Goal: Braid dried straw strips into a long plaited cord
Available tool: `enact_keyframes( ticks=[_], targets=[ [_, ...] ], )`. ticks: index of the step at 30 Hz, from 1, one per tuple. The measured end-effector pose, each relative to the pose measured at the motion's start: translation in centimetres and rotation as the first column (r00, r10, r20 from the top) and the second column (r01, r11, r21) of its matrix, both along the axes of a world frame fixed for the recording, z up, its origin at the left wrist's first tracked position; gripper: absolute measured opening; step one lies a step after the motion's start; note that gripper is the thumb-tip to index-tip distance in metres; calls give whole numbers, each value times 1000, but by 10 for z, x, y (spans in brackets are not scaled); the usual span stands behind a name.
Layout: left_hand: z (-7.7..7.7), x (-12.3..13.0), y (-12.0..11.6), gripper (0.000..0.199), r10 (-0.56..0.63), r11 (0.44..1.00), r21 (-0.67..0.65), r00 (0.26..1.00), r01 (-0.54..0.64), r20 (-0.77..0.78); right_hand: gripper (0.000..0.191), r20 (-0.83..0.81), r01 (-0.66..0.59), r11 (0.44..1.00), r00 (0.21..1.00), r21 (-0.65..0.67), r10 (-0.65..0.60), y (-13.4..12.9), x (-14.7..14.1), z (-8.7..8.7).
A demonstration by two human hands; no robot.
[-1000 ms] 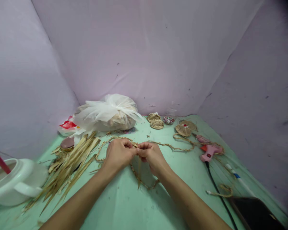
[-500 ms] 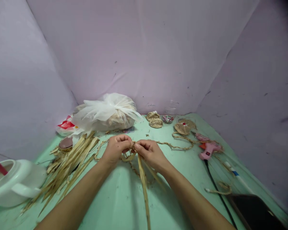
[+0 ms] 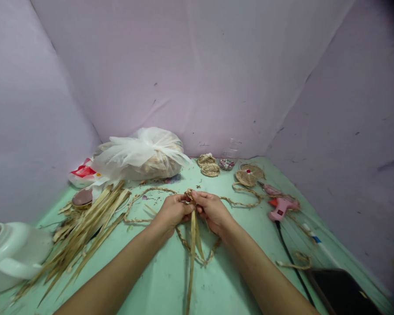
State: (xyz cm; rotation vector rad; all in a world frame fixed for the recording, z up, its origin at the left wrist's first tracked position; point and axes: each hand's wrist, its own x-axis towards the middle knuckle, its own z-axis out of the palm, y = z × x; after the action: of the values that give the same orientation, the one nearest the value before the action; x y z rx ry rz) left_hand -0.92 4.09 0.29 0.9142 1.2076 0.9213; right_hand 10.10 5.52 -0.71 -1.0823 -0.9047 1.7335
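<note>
Both hands meet over the middle of the green tabletop, pinching the working end of a braided straw cord [image 3: 202, 261]. My left hand [image 3: 174, 212] is closed on the cord from the left, thumb against the fibres. On the other side my right hand [image 3: 212, 210] grips it with thumb and forefinger close to the top of the braid. Loose dry straw strips [image 3: 192, 258] hang from between the fingers toward me. Finished cord loops out on the table to the left and right of the hands. The fingers hide the exact crossing of the strands.
Left lie a pile of dry straw strips [image 3: 92, 232], a white pot [image 3: 16, 253] and a tied plastic bag [image 3: 144, 153]. Behind are coiled straw pieces [image 3: 210, 169] and a tub of beads [image 3: 226, 164]. Right are a pink glue gun [image 3: 282, 208] and a dark phone [image 3: 343, 291].
My left hand has shifted right and slightly down, closer under the right hand. The cord loops and hanging strips have swung into new positions. The whole view has moved slightly.
</note>
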Motion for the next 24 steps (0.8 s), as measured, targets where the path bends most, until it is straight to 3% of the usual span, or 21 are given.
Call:
enact_keyframes(
  ticks=[4,8,12,16,19,21,24],
  targets=[
    [3,8,9,16,6,989,-146,999,-1,34,37,32,61,998,998,15,-62,5,2,-11],
    [1,23,20,4,-8,972,-235,996,-14,-93,37,161,177,981,969,78,-187,13,7,-24],
    [-1,40,32,5,2,967,-254,990,-38,-142,37,236,263,956,928,130,-287,25,16,-27],
    [-2,50,45,5,-63,959,-282,995,39,-77,35,216,297,949,925,104,-314,38,22,-26],
    [-3,52,54,8,-83,966,-258,978,32,-189,32,289,275,954,910,121,-299,48,25,-28],
    [-6,51,58,13,-44,975,-220,961,-18,-274,31,414,254,951,858,175,-305,56,27,-29],
    [-15,47,59,15,20,995,-82,902,-61,-432,28,614,209,935,709,286,-346,66,28,-30]
  ],
)
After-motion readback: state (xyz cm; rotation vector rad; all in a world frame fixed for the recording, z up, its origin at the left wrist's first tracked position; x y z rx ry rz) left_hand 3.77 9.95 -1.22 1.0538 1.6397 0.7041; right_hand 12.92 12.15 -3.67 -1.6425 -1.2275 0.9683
